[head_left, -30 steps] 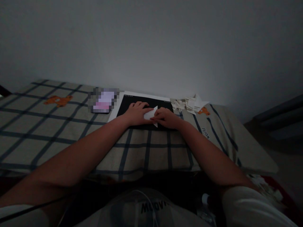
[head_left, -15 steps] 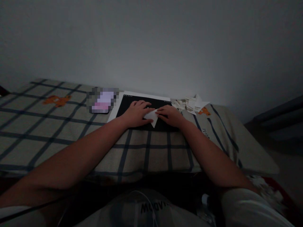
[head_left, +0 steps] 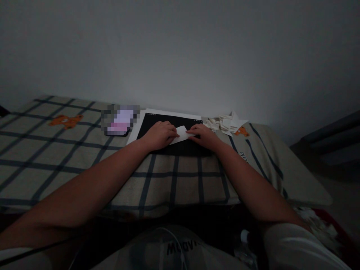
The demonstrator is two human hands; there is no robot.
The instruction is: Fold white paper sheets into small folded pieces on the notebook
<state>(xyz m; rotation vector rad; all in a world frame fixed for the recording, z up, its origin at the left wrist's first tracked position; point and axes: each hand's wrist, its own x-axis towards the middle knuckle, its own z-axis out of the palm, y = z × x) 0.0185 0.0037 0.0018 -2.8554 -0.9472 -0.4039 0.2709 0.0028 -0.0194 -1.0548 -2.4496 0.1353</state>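
Two hands meet over one small piece of white paper (head_left: 182,133), which lies on the right part of one black sheet (head_left: 153,119), well back from the near edge of the desk (head_left: 185,183). The left hand (head_left: 161,135) is nearly closed, its fingers curled together with their tips gripping the left part of the paper; its thumb is hard to make out. The right hand (head_left: 201,135) is bent, with a narrow gap between thumb and forefinger; both touch the paper's right part, but whether they pinch it or only press it down I cannot tell. The hands cover both ends of the paper, so its full outline is hidden. The black sheet has two short rows of small holes along its far edge, and the right wrist covers its near right corner. One larger white sheet (head_left: 136,131) sticks out from under it at the left and the far side, the rest unseen. To the left, near the far edge, lies one phone (head_left: 119,125), its screen blurred into blocks. Right of the black sheet, by the far edge, sits one heap of folded white pieces (head_left: 232,122), overlapping too much to count. The desk's checked cloth shows two orange animal prints (head_left: 66,121), the right one partly under the heap, and some lettering (head_left: 243,156) cut off by the right forearm. Below the near edge, one white-capped bottle (head_left: 244,238) is dim.
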